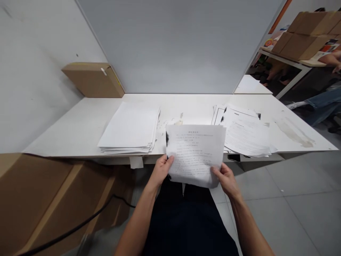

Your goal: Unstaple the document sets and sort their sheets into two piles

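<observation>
Between my two hands is a printed sheet (195, 153), its text facing up and a black smudge on its left edge. My left hand (162, 170) pinches the sheet's lower left side, thumb on top. On the lower right side, my right hand (226, 177) grips it the same way. Whether more than one sheet is held, I cannot tell. A thick stack of blank-looking paper (130, 126) lies on the white table (71, 124) to the left. Loose printed papers (246, 133) lie spread on the table to the right.
A cardboard box (93, 80) leans at the table's back left, beside a grey panel (173, 46). Large cardboard (34, 192) and a black cable (87, 220) are at the lower left. Another table with boxes (301, 46) and a person's arm (331, 58) are at the right.
</observation>
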Demonstrator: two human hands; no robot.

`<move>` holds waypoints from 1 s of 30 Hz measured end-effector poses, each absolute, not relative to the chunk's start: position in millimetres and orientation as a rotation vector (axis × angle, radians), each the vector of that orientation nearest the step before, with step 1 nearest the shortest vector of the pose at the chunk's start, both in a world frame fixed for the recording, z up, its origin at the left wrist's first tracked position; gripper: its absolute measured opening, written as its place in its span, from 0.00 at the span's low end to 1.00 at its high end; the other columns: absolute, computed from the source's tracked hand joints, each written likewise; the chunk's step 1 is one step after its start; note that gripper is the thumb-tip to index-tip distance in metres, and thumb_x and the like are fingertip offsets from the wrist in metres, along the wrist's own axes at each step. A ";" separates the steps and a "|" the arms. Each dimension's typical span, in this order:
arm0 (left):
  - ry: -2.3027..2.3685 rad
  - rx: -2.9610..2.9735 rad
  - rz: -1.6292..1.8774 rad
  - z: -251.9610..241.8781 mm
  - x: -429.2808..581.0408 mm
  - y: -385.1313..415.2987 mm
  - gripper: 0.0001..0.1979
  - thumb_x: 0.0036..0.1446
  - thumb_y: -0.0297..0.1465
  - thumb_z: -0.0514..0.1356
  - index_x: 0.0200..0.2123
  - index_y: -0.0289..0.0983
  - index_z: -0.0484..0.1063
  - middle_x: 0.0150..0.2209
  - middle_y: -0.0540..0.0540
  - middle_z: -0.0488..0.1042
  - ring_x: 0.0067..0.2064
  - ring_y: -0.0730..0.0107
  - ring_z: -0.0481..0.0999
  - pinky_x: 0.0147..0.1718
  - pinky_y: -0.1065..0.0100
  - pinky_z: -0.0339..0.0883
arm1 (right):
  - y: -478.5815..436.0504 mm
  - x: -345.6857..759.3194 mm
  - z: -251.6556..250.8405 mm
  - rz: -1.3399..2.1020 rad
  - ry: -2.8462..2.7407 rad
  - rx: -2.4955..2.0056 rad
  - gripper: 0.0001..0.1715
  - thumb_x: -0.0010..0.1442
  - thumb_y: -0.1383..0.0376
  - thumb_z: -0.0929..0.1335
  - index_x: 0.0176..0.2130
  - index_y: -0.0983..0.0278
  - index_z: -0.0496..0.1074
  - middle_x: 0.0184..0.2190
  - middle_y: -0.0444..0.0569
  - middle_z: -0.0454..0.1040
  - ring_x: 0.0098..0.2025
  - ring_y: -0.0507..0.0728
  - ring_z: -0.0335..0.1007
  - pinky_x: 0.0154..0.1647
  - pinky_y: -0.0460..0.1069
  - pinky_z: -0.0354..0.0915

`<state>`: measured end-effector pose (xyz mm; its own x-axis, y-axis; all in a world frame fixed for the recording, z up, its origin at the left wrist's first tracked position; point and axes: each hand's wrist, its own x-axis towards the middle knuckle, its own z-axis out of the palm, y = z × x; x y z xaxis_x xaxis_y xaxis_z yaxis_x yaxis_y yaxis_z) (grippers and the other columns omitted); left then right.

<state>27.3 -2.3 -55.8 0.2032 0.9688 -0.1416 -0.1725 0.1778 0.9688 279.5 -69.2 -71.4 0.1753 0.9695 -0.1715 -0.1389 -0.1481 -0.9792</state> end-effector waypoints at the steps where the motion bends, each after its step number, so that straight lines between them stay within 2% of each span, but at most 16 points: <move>1: 0.995 1.096 1.092 -45.3 25.3 2.2 0.17 0.52 0.41 0.60 0.40 0.35 0.74 0.36 0.46 0.78 0.37 0.66 0.76 0.38 0.66 0.69 | -61.9 279.9 -62.3 1.192 -0.932 -1.290 0.21 0.52 0.57 0.71 0.45 0.61 0.72 0.43 0.50 0.77 0.44 0.60 0.72 0.46 0.55 0.66; 7: 0.904 1.410 1.544 33.0 21.3 35.2 0.15 0.51 0.37 0.62 0.41 0.36 0.73 0.37 0.47 0.77 0.43 0.66 0.74 0.46 0.64 0.67 | -5.5 276.8 8.6 0.914 -1.109 -1.097 0.15 0.52 0.61 0.71 0.41 0.59 0.73 0.40 0.46 0.78 0.44 0.59 0.72 0.49 0.56 0.66; 10: 0.804 1.468 1.686 51.6 22.2 50.7 0.16 0.51 0.37 0.63 0.42 0.37 0.72 0.40 0.47 0.77 0.45 0.66 0.74 0.48 0.64 0.67 | 19.4 270.4 23.2 0.865 -1.114 -0.971 0.13 0.52 0.63 0.71 0.40 0.57 0.74 0.39 0.44 0.78 0.43 0.57 0.73 0.49 0.56 0.66; 17: 0.810 1.406 1.607 23.6 19.2 75.3 0.17 0.47 0.36 0.66 0.40 0.36 0.73 0.40 0.46 0.77 0.43 0.66 0.75 0.47 0.63 0.68 | 44.7 259.8 -5.6 1.030 -1.130 -0.925 0.15 0.50 0.62 0.72 0.41 0.58 0.73 0.38 0.44 0.78 0.41 0.57 0.73 0.47 0.55 0.67; 23: 0.782 1.318 1.782 16.5 26.0 75.9 0.15 0.46 0.35 0.66 0.39 0.38 0.75 0.37 0.49 0.78 0.44 0.68 0.74 0.49 0.64 0.66 | 44.6 262.8 -10.9 1.076 -1.170 -0.904 0.19 0.48 0.63 0.73 0.42 0.58 0.73 0.40 0.44 0.78 0.43 0.56 0.72 0.49 0.55 0.66; 26: 0.820 1.300 1.812 18.7 28.9 76.2 0.17 0.45 0.38 0.66 0.40 0.38 0.74 0.37 0.49 0.78 0.44 0.67 0.74 0.50 0.64 0.66 | 46.8 264.5 -10.4 1.135 -1.229 -0.988 0.18 0.47 0.61 0.73 0.40 0.60 0.73 0.38 0.45 0.78 0.41 0.57 0.73 0.48 0.56 0.66; 30: 0.875 1.249 1.834 24.1 28.3 75.4 0.17 0.44 0.40 0.66 0.38 0.39 0.74 0.37 0.49 0.77 0.46 0.65 0.74 0.49 0.61 0.66 | 44.3 272.9 14.4 0.928 -1.350 -1.132 0.15 0.50 0.59 0.71 0.38 0.62 0.75 0.36 0.46 0.78 0.40 0.58 0.73 0.44 0.57 0.67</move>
<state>28.3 75.4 24.1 -0.2537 0.8593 0.4442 -0.1957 -0.4953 0.8464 272.9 44.3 14.4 0.0468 0.9682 0.2459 0.1172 0.2391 -0.9639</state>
